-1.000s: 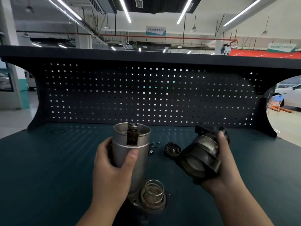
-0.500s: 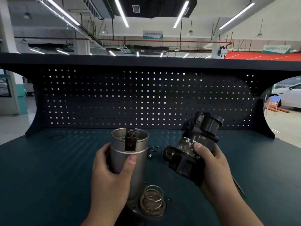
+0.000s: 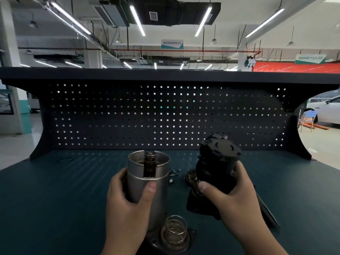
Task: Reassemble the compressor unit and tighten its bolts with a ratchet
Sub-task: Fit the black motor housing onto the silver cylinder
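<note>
A silver cylinder sleeve (image 3: 145, 179) stands upright on a base flange (image 3: 156, 242), with a dark shaft (image 3: 150, 162) showing in its notched top. My left hand (image 3: 127, 205) grips the sleeve around its middle. A coil spring (image 3: 174, 230) stands on the flange just right of the sleeve. My right hand (image 3: 231, 197) holds the black compressor housing (image 3: 215, 172) upright, to the right of the sleeve and a little above the bench. Several small bolts (image 3: 173, 174) lie between the two parts. A dark round part (image 3: 190, 178) is half hidden behind the housing.
The dark teal bench top (image 3: 55, 199) ends at a perforated back panel (image 3: 165, 116) with a shelf above. A thin black ring (image 3: 64, 160) lies at the far left. A dark long tool (image 3: 266, 212) lies under my right wrist.
My right hand has turned the black housing from lying sideways to standing upright and raised it slightly. My left hand has kept its grip on the sleeve.
</note>
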A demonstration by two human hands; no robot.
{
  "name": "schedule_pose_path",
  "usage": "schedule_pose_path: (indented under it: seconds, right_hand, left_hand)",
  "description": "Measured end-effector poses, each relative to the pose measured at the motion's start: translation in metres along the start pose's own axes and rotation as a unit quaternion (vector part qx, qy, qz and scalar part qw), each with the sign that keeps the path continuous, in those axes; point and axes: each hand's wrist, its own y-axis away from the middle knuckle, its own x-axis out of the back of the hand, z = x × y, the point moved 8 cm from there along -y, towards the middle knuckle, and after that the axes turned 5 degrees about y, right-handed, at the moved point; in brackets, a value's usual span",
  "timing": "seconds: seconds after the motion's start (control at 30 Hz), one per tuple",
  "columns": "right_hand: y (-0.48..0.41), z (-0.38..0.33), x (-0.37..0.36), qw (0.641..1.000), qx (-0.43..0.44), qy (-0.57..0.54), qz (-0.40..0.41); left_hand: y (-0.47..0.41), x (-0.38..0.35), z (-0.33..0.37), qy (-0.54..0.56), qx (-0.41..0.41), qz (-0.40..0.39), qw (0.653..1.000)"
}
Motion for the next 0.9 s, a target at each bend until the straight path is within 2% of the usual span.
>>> schedule_pose_path:
  seconds: [0.13, 0.37, 0.43, 0.53, 0.63, 0.77, 0.9]
  right_hand:
    - [0.005, -0.019, -0.007, 0.993, 0.097, 0.067, 0.001]
    - [0.013, -0.034, -0.018, 0.974, 0.200, 0.106, -0.010]
    - [0.011, -0.029, -0.015, 0.983, 0.162, 0.085, -0.006]
    - [0.006, -0.012, -0.006, 0.998, 0.048, 0.018, 0.027]
    - [0.002, 0.008, -0.001, 0.997, -0.051, -0.031, 0.041]
    - [0.000, 0.033, 0.000, 0.975, -0.167, -0.141, 0.051]
    - [0.002, 0.045, -0.003, 0.932, -0.256, -0.252, 0.050]
  left_hand:
    - [0.000, -0.001, -0.002, 0.002, 0.006, 0.000, 1.000]
    - [-0.001, 0.000, 0.000, 0.000, -0.009, 0.005, 1.000]
    - [-0.001, 0.000, 0.001, 0.003, -0.014, 0.007, 1.000]
    - [-0.002, 0.001, 0.001, -0.003, -0.014, 0.008, 1.000]
    - [-0.002, 0.002, -0.001, -0.005, -0.013, 0.012, 1.000]
    - [-0.001, 0.001, 0.001, 0.000, -0.019, 0.006, 1.000]
    - [-0.002, 0.001, 0.001, -0.003, -0.018, 0.005, 1.000]
